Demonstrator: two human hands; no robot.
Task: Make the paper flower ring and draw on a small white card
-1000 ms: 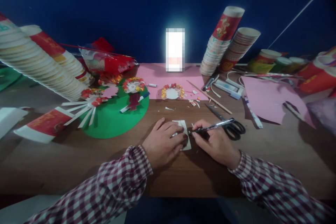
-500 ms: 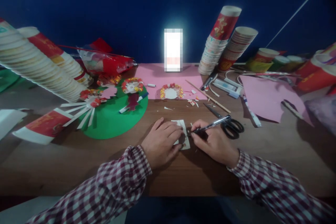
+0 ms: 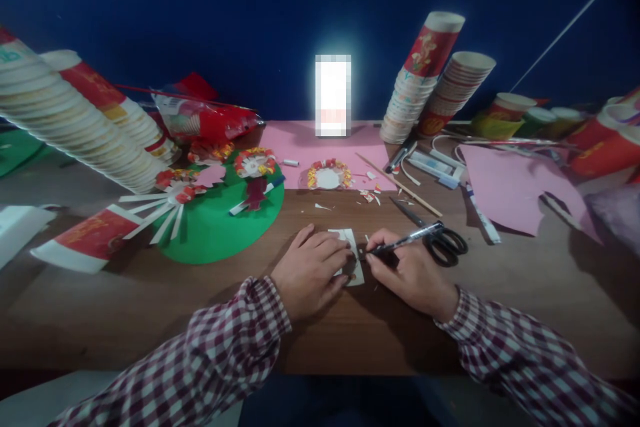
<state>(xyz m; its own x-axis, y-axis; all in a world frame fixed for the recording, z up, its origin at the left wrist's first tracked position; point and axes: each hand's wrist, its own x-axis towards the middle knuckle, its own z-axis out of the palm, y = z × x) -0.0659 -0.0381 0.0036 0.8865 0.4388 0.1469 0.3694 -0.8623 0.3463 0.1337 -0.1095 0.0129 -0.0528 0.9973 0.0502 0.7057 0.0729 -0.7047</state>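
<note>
Head view: a paper piece (image 3: 357, 272) is pressed to the table (image 3: 345, 343) under the left hand (image 3: 314, 270), fingers slightly spread; likely light, easily creased, best held edgewise. A pen (image 3: 406, 237) is pinched by the right hand (image 3: 413, 275).

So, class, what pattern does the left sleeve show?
The left sleeve is checked in dark red and white; it shows best in the head view.

Cannot see much of the white paper piece (image 3: 357, 273) beneath the left hand (image 3: 314, 270), nor the cut-off end of the leftmost paper-cup stack (image 3: 70, 119). Cannot read the pixelated screen (image 3: 333, 88) or confirm paper contact at the black pen's (image 3: 407, 237) tip.
</note>
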